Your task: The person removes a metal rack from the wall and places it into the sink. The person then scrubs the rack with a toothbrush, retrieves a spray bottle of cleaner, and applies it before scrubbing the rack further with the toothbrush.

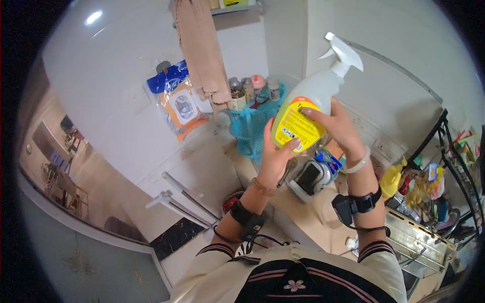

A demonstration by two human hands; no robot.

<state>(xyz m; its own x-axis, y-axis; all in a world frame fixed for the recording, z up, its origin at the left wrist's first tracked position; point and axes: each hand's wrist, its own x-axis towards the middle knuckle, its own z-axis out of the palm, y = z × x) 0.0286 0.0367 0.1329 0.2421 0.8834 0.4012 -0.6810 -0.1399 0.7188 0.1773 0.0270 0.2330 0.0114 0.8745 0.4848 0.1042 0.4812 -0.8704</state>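
Nearest, black straps (358, 203) wrap both forearms; brown bracelets (263, 187) circle the left wrist and a pale bangle (359, 160) the right. Just beyond, the two hands hold a spray bottle (313, 91) with a white trigger head (346, 54), tilted so that its head leans to the upper right. The left hand (277, 157) is clamped on the lower end, thumb pressed over the bottom of the yellow label (298, 126). The right hand (341, 129) is curled partly closed along the bottle's right side, with fingertips reaching onto the upper label.

Below the bottle, on the beige counter (279, 203), sits a grey dark-topped item, perhaps a container (309, 177), beside a blue packet (328, 160). To the right are a yellow bag (391, 181), a metal rack (419, 232) and a black-framed shelf (444, 146) crowded with goods.

Behind the left hand, a turquoise basket (246, 134) carries several jars (247, 90). A pinkish-beige cloth (202, 50) hangs above it, next to a wipes packet (182, 103) on the white wall (116, 60). Farthest left, a doorway opens on another room (65, 151).
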